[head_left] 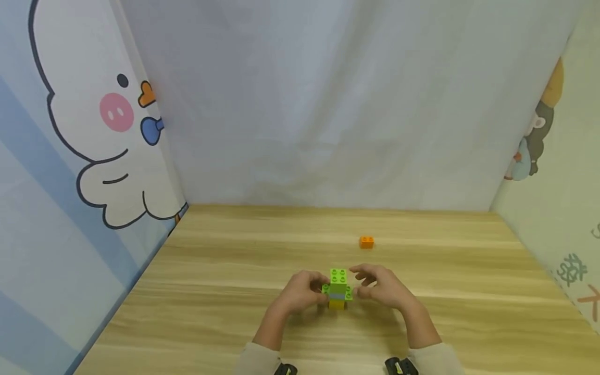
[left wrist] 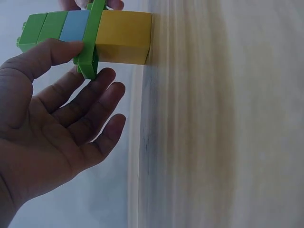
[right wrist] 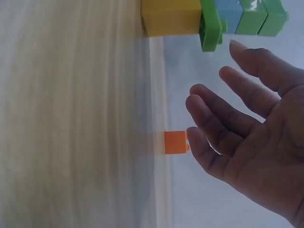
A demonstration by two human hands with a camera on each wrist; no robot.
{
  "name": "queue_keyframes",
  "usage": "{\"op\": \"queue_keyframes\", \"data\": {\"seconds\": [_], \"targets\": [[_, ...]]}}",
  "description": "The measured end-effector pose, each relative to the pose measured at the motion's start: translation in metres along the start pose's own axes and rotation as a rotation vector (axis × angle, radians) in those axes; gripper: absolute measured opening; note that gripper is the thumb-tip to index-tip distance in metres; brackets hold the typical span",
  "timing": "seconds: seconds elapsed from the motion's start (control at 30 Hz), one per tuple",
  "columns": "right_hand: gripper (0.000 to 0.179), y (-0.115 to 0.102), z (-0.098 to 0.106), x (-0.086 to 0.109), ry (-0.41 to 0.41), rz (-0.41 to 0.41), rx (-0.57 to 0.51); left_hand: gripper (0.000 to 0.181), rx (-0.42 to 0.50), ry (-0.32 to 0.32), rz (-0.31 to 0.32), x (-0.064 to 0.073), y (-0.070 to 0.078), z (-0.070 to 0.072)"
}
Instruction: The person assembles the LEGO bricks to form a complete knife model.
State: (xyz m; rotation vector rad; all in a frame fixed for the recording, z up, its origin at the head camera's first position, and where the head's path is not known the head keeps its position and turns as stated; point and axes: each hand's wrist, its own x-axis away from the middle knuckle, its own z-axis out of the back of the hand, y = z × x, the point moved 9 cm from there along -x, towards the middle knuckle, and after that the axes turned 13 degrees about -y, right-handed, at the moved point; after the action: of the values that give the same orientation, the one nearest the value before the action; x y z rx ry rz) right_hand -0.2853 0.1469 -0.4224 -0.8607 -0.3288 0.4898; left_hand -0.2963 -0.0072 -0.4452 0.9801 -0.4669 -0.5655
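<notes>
A small tower of toy building bricks (head_left: 338,285) stands upright on the wooden table. Its base is a yellow block (left wrist: 124,35), topped by a wider green plate (left wrist: 93,40) whose ends stick out on both sides. Above the plate come a blue brick (left wrist: 74,24) and two green bricks (right wrist: 251,18). My left hand (head_left: 301,292) pinches the plate's left end, thumb on top and fingertips beneath. On the other side my right hand (head_left: 385,287) is held just off the tower, fingers relaxed and spread, with nothing in them.
A loose orange brick (head_left: 366,242) lies on the table (head_left: 225,260) behind the tower, slightly to the right. A pale curtain (head_left: 328,104) hangs along the back edge. Cartoon-printed panels (head_left: 70,208) border the table at left and right.
</notes>
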Motion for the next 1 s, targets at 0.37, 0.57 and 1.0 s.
{"op": "queue_keyframes", "data": {"seconds": [0.37, 0.57, 1.0], "targets": [[0.04, 0.025, 0.014, 0.004, 0.128, -0.108, -0.08, 0.034, 0.01, -0.01, 0.029, -0.001, 0.0, -0.006], [0.04, 0.031, 0.023, -0.005, 0.178, -0.13, -0.147, 0.033, 0.008, -0.015, 0.033, 0.0, -0.002, -0.004], [0.044, 0.053, 0.043, -0.024, 0.388, -0.277, -0.317, 0.033, 0.022, -0.018, 0.061, 0.002, -0.001, 0.003]]}}
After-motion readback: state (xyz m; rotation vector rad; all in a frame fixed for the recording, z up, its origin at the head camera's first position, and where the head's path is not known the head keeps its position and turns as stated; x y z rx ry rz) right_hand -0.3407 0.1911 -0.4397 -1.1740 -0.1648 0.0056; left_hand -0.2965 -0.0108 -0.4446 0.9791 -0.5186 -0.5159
